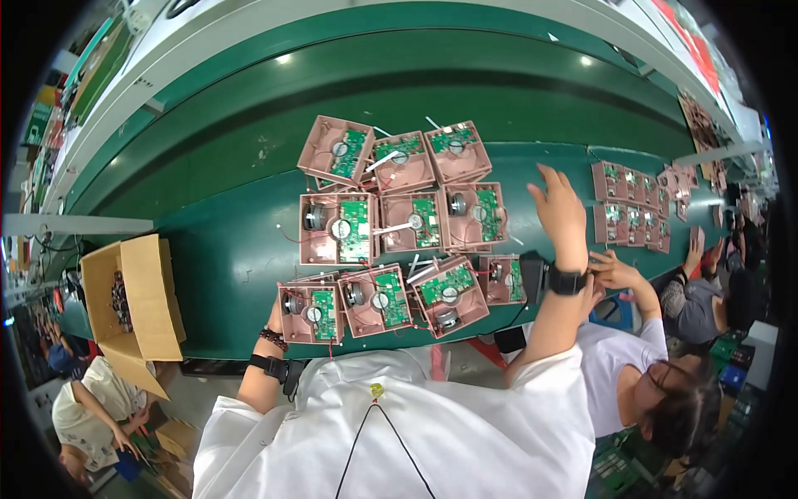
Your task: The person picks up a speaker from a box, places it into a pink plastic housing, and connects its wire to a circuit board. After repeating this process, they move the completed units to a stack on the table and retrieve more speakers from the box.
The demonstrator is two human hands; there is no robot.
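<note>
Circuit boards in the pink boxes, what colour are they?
The boards are green; the head view shows them best.

Wide passage over green bench (pixel 229 274) between cardboard box (pixel 154 291) and pink housings (pixel 316 249), blocked mid-bench by those close-packed housings, narrower gap between right hand (pixel 561 209) and farther housing rows (pixel 612 221), crowded at right wrist by a co-worker's hand (pixel 615 273)

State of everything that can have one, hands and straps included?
Left hand: at the front-left housing, mostly hidden; grip unclear
Right hand: raised, fingers spread, nothing visibly held
Near pink housings: open, green boards exposed
Cardboard box: open, dark items inside
Right wrist strap: fastened
</note>
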